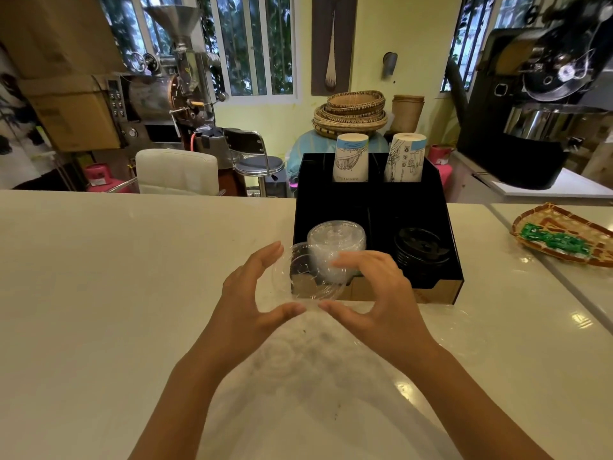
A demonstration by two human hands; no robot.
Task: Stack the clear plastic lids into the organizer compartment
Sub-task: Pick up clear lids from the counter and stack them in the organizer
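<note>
A clear plastic lid (300, 280) is held between both hands just in front of the black organizer (444, 234). My left hand (255, 293) grips its left rim. My right hand (374, 290) grips its right rim. Behind the lid, a stack of clear lids (335, 240) stands in the organizer's front left compartment. The held lid overlaps the organizer's front left corner. More clear lids (298, 353) lie faintly on the counter under my wrists.
Black lids (419, 249) fill the front right compartment. Two stacks of paper cups (351, 157) stand upside down in the back compartments. A woven tray (564, 237) with green packets lies at the right. The pale counter (99, 293) stretches left.
</note>
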